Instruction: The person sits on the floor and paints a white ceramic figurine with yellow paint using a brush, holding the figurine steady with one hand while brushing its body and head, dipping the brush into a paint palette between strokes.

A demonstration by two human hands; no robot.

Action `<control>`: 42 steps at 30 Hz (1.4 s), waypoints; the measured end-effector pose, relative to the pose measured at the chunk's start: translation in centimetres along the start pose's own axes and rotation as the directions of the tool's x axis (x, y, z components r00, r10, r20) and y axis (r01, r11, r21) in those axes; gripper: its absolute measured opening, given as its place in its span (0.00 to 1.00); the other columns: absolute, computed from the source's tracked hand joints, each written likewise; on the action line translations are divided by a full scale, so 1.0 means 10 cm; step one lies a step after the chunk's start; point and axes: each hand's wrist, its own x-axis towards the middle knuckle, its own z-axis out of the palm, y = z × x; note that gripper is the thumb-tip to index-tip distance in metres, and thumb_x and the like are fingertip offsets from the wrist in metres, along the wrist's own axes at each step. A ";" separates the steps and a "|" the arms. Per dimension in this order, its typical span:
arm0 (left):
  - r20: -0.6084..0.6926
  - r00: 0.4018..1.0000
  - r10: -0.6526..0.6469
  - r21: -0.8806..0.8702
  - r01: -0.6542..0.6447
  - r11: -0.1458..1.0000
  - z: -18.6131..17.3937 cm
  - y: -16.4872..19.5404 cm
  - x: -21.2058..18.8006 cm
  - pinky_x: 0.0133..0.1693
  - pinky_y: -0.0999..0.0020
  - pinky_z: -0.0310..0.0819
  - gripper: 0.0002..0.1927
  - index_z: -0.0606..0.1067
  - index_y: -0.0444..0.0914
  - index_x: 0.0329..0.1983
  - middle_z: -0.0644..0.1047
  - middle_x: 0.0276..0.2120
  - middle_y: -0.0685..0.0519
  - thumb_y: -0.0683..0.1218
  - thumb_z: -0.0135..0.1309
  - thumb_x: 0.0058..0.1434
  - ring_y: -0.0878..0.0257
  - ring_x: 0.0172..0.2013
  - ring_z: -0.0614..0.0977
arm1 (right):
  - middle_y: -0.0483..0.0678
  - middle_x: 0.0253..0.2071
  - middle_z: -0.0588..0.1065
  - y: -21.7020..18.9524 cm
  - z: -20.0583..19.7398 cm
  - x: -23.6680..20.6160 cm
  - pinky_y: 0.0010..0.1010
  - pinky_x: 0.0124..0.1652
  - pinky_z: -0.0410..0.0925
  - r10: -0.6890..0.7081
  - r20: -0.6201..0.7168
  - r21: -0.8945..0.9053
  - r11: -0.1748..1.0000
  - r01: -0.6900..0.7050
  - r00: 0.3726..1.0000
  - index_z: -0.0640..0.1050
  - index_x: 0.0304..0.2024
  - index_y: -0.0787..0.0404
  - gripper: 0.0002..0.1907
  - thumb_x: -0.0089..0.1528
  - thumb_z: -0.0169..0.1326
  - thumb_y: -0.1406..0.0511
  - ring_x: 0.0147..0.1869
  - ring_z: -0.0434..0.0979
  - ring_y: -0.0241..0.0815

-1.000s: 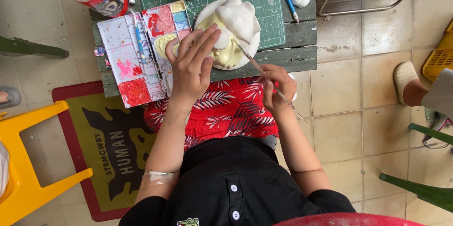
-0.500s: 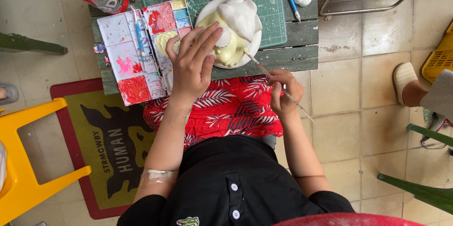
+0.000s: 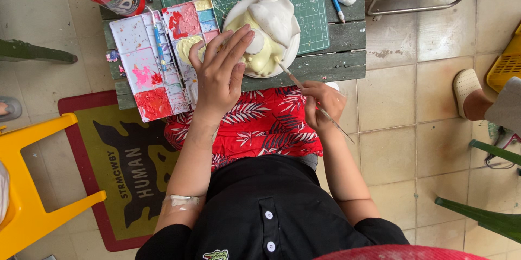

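Right grip [image 3: 321, 102] pinched on paintbrush [image 3: 312, 99], left palm [image 3: 220, 73] spread beside figurine [image 3: 268, 35]; green table [image 3: 331, 64], tiled floor [image 3: 401, 108].

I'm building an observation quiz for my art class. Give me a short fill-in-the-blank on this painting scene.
1. The right hand holds a thin ____ whose tip meets the pale figurine.
2. The left hand rests on the figurine, which sits on a white ____.
3. The paint palette lies to the ____ of the figurine.

Missing words: paintbrush; plate; left
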 end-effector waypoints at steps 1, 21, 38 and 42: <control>0.000 1.000 -0.001 0.003 0.001 1.000 0.00 0.00 0.00 0.67 0.53 0.48 0.22 0.73 0.45 0.69 0.73 0.68 0.59 0.52 0.36 0.80 0.56 0.65 0.74 | 0.54 0.38 0.80 -0.01 -0.01 0.00 0.33 0.36 0.73 -0.003 -0.004 0.015 1.000 0.003 1.000 0.74 0.42 0.61 0.11 0.59 0.50 0.78 0.35 0.82 0.48; 0.007 1.000 -0.006 0.009 0.006 1.000 0.00 -0.02 -0.01 0.67 0.52 0.47 0.21 0.72 0.45 0.69 0.73 0.68 0.58 0.51 0.37 0.80 0.56 0.65 0.74 | 0.56 0.37 0.80 0.08 -0.05 -0.05 0.37 0.41 0.75 0.034 -0.073 0.049 0.998 -0.030 0.997 0.75 0.39 0.66 0.08 0.61 0.47 0.79 0.39 0.83 0.51; 0.015 1.000 -0.007 0.018 0.007 1.000 -0.01 -0.02 -0.02 0.68 0.53 0.46 0.20 0.72 0.45 0.70 0.73 0.68 0.58 0.49 0.40 0.78 0.57 0.66 0.73 | 0.56 0.38 0.77 0.39 0.17 -0.48 0.30 0.40 0.72 0.324 -0.042 0.447 0.852 -0.272 0.945 0.70 0.46 0.69 0.10 0.74 0.37 0.72 0.35 0.80 0.42; 0.019 1.000 -0.014 0.022 0.013 1.000 -0.01 -0.01 -0.02 0.68 0.53 0.46 0.20 0.72 0.44 0.70 0.73 0.68 0.58 0.49 0.41 0.78 0.57 0.65 0.73 | 0.57 0.41 0.77 0.40 0.17 -0.44 0.23 0.34 0.67 0.398 -0.155 0.482 0.829 -0.282 0.904 0.70 0.46 0.67 0.09 0.73 0.37 0.70 0.32 0.79 0.41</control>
